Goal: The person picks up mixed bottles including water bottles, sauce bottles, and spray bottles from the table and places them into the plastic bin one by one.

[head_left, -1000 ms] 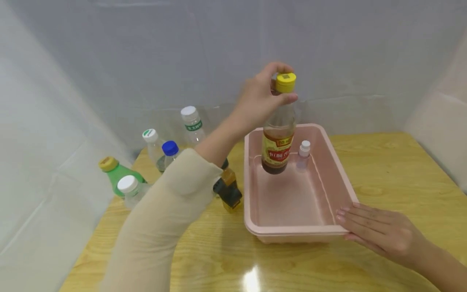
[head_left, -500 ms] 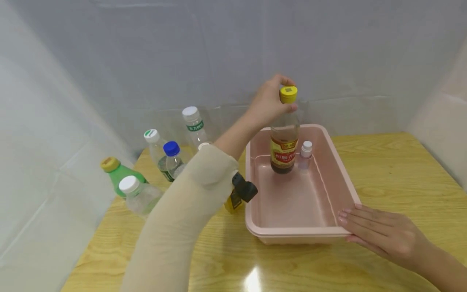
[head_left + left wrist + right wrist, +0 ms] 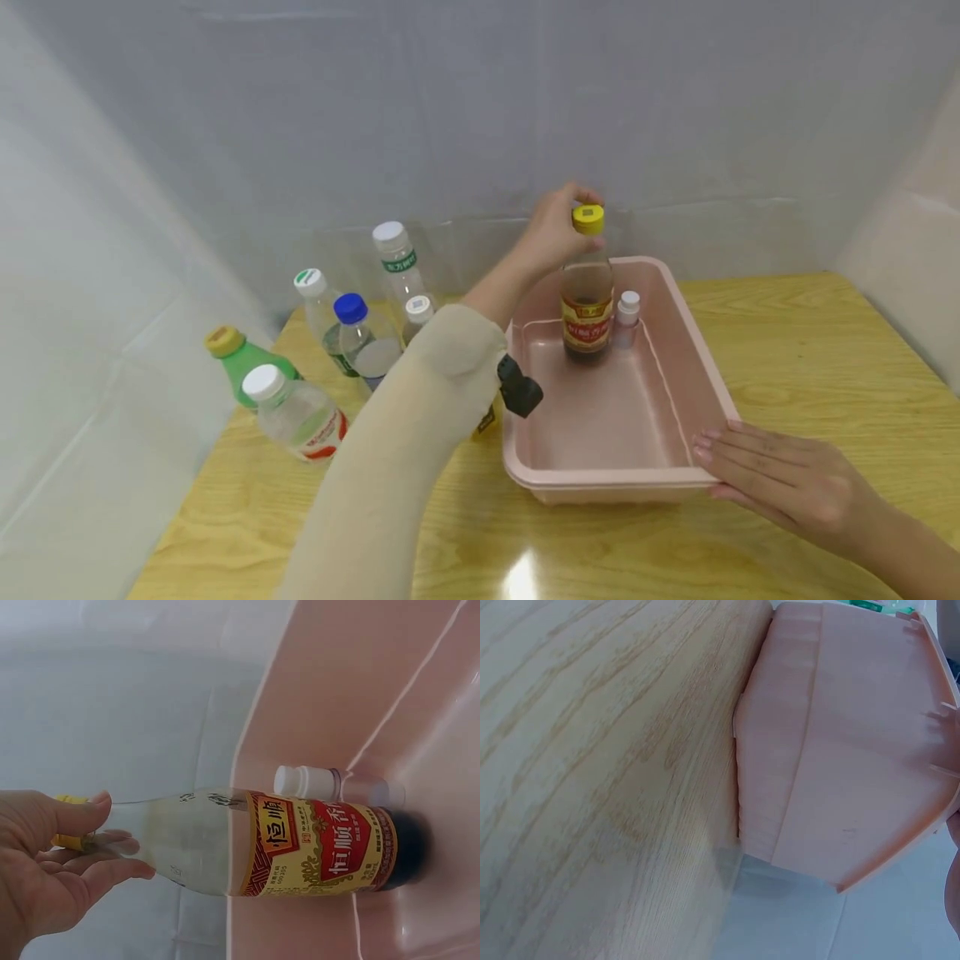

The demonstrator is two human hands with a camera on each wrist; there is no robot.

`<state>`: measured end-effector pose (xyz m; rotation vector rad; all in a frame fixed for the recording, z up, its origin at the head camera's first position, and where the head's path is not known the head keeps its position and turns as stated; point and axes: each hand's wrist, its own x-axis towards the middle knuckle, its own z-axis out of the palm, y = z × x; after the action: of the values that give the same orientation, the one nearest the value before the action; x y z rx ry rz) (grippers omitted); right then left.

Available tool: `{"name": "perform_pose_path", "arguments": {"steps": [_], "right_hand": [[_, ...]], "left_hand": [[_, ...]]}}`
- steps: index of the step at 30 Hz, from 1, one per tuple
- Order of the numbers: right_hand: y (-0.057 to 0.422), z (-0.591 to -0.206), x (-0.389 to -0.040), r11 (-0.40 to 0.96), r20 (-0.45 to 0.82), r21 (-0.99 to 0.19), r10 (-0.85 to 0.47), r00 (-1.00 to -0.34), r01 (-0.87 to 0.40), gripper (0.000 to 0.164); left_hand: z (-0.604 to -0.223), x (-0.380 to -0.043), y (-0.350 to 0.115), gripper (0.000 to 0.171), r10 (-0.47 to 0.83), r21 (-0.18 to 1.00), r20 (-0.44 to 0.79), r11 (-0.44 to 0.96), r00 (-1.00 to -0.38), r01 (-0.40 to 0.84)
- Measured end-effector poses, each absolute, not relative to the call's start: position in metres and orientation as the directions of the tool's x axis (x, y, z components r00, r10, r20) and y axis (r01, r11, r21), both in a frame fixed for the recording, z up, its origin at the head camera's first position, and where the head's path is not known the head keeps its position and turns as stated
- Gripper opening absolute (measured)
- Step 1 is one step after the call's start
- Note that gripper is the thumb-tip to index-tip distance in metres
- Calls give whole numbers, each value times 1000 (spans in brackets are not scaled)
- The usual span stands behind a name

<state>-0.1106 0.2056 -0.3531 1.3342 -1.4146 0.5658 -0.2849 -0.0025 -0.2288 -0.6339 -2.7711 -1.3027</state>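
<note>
My left hand (image 3: 557, 233) grips a glass vinegar bottle (image 3: 588, 321) by its neck, just under the yellow cap. The bottle stands upright inside a pink plastic tub (image 3: 615, 478), its dark base low near the floor; whether it touches cannot be told. Close beside it in the tub is a small clear bottle with a white cap (image 3: 307, 781). With straight fingers, my right hand (image 3: 795, 475) rests on the tub's near right corner. In the right wrist view only a sliver of that hand shows at the right edge, beside the tub's outer wall (image 3: 855, 750).
Left of the tub stand several bottles: a green one (image 3: 255, 367), a white-capped one with a red label (image 3: 307, 421), a blue-capped one (image 3: 367, 342) and a tall white-capped one (image 3: 397, 258). My left sleeve (image 3: 405, 417) partly covers others. A pale sheet hangs behind the wooden table (image 3: 810, 350).
My left hand has lowered the vinegar bottle deeper into the tub and slightly right, close to the small bottle. The right hand and tub have stayed put.
</note>
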Motion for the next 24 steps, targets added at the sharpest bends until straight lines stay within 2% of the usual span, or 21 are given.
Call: {"name": "perform_pose_path", "arguments": {"steps": [17, 24], "right_hand": [[202, -354, -114, 254, 895, 319, -398, 202, -913, 25], [205, -354, -113, 270, 892, 316, -412, 187, -909, 26]], "left_hand": [[-244, -288, -4, 46, 384, 730, 146, 580, -911, 362], [-238, -290, 0, 53, 378, 756, 104, 571, -920, 320]]}}
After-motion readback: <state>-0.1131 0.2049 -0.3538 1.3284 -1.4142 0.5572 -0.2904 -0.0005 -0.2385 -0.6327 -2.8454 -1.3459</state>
